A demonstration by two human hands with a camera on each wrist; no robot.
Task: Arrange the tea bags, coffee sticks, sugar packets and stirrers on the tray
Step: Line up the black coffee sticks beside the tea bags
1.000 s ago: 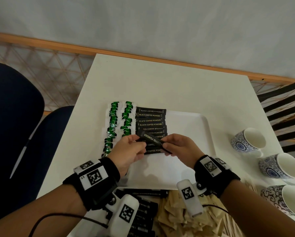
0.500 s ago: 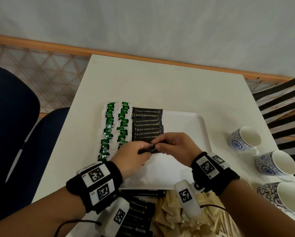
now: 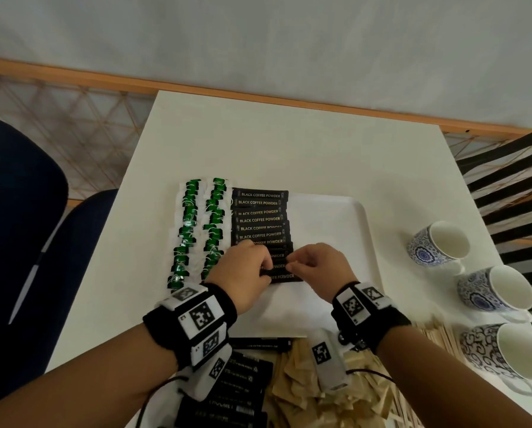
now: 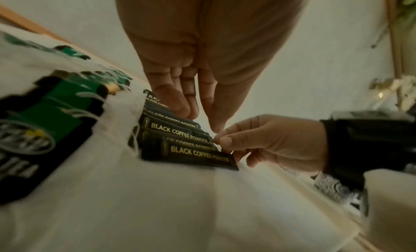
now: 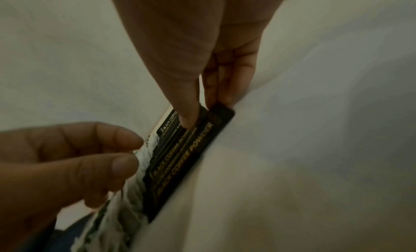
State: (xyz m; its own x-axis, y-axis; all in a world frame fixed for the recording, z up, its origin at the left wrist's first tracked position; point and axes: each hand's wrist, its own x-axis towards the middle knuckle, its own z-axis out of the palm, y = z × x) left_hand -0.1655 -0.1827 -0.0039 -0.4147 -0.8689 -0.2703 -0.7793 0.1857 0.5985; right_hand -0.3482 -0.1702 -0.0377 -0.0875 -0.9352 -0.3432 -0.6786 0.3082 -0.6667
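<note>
Head view: both hands meet over the nearest coffee stick (image 3: 281, 276) on the tray (image 3: 335, 217), its long axis spanning left hand (image 3: 243, 273) to right hand (image 3: 318, 268); each pinches an end.

Coffee sticks (image 3: 260, 219), black, stacked in a column on the tray (image 3: 329, 230): each bears "BLACK COFFEE POWDER" in gold capitals, legible in all three views. Square black-and-white coded markers (image 3: 201, 316) on both wristbands. Print on the green tea bags (image 3: 187, 230) and the loose sticks at the tabletop's near edge: illegible.
</note>
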